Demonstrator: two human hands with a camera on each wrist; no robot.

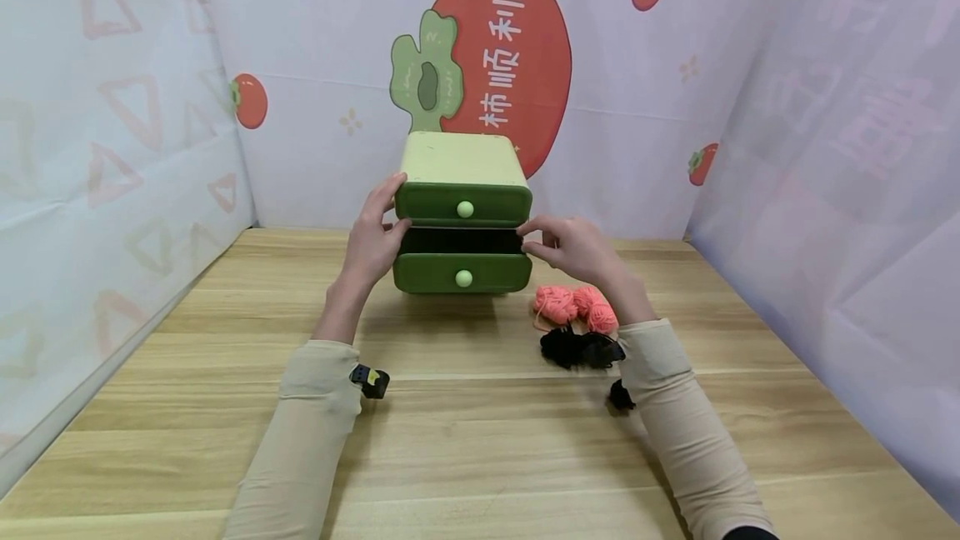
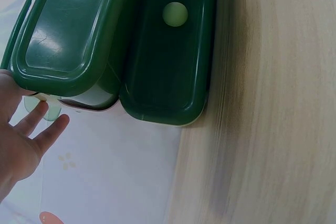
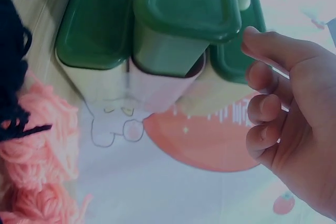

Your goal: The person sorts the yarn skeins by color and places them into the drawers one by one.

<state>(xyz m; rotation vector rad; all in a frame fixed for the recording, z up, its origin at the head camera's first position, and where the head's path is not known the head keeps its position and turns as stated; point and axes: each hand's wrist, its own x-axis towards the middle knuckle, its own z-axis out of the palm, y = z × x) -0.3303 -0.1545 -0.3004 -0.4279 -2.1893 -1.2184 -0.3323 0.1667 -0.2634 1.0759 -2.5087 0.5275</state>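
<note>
A small chest of drawers [image 1: 461, 158] with a cream body and green fronts faces me. Its middle drawer [image 1: 431, 275] is pulled out, with a dark interior; the top drawer [image 1: 427, 207] and, in the left wrist view, the bottom drawer [image 2: 163, 72] are pushed in. My left hand [image 1: 371, 247] is at the chest's left side, fingers spread, fingertips by the top drawer's edge and thumb near the gap below. On the other side my right hand [image 1: 581, 250] has its index finger and thumb beside the middle drawer's right rim; the right wrist view shows loosely curled fingers holding nothing.
Pink yarn [image 1: 557, 304] lies right of the chest, with black yarn [image 1: 572, 348] in front of it. A smaller black clump [image 1: 621, 396] sits partly behind my right sleeve. Printed cloth walls [image 1: 315, 165] enclose the wooden table [image 1: 480, 448] at the back and sides.
</note>
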